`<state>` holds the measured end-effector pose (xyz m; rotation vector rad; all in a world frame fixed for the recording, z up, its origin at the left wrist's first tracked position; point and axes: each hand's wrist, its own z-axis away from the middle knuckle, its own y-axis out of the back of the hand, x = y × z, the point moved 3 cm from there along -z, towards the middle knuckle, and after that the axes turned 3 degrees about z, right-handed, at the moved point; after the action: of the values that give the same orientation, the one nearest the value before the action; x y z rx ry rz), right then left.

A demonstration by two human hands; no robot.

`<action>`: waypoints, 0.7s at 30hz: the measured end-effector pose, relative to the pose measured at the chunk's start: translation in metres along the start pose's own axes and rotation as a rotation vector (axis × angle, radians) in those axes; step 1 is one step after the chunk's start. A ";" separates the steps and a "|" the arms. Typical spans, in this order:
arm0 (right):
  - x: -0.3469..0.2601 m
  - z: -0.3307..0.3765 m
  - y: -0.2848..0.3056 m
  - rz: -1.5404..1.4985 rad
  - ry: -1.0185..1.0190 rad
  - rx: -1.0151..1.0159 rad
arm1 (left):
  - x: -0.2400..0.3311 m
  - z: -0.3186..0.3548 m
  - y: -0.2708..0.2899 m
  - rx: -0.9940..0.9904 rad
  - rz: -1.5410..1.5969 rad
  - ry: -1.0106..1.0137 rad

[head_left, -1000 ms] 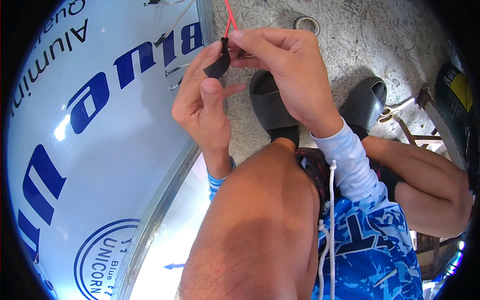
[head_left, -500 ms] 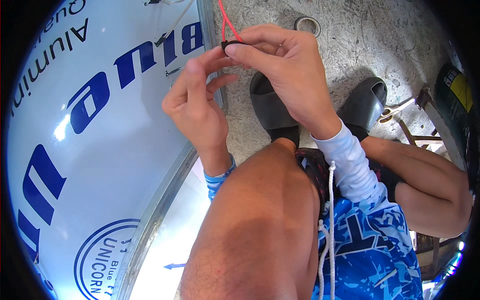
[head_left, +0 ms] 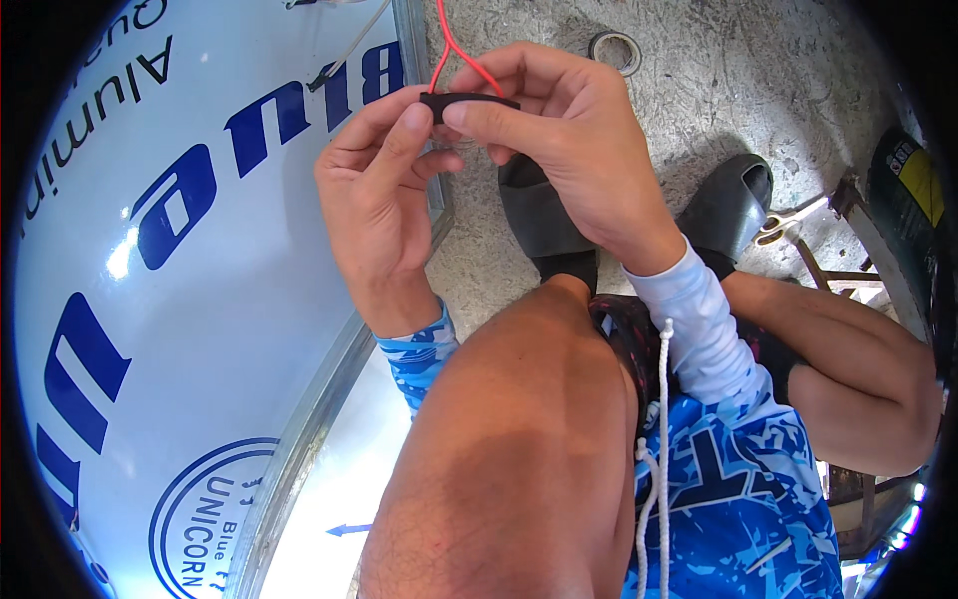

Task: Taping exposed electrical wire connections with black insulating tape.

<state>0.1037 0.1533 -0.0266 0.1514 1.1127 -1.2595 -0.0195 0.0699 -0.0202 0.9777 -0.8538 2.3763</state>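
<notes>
I pinch a short black strip (head_left: 474,101) between my two hands over a rough grey floor (head_left: 699,80). My left hand (head_left: 384,215) grips the strip's left end between thumb and fingers, while my right hand (head_left: 589,160) presses its thumb on the strip farther along, fingers curled behind. The strip lies nearly level between them, near the top of the view and just beside the edge of a large white panel (head_left: 259,329) bearing dark blue lettering. A red wire (head_left: 443,22) comes down from the upper edge and forks in two, one strand reaching the strip's left end, the other running toward its right end by my right fingers. A thin grey cable (head_left: 351,58) lies across the panel's upper part.

Beyond my right hand, a roll of tape (head_left: 614,54) rests on the floor. Scissors (head_left: 776,229) lie near one of my dark sandals (head_left: 736,205). My blue-and-white sleeve (head_left: 419,357) covers my left wrist, and a white drawstring (head_left: 664,429) hangs over my patterned blue clothing (head_left: 733,499).
</notes>
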 end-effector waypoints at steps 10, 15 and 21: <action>-0.004 0.000 0.005 0.065 -0.055 -0.078 | 0.010 -0.006 0.005 -0.180 -0.064 0.124; -0.006 0.001 0.004 0.095 -0.082 -0.083 | 0.008 -0.010 0.002 -0.314 0.116 0.151; -0.006 0.001 0.003 0.113 -0.086 -0.048 | 0.005 -0.009 0.003 -0.258 0.121 0.129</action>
<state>0.1075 0.1578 -0.0226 0.1217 1.0452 -1.1279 -0.0284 0.0748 -0.0227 0.6817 -1.1630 2.3223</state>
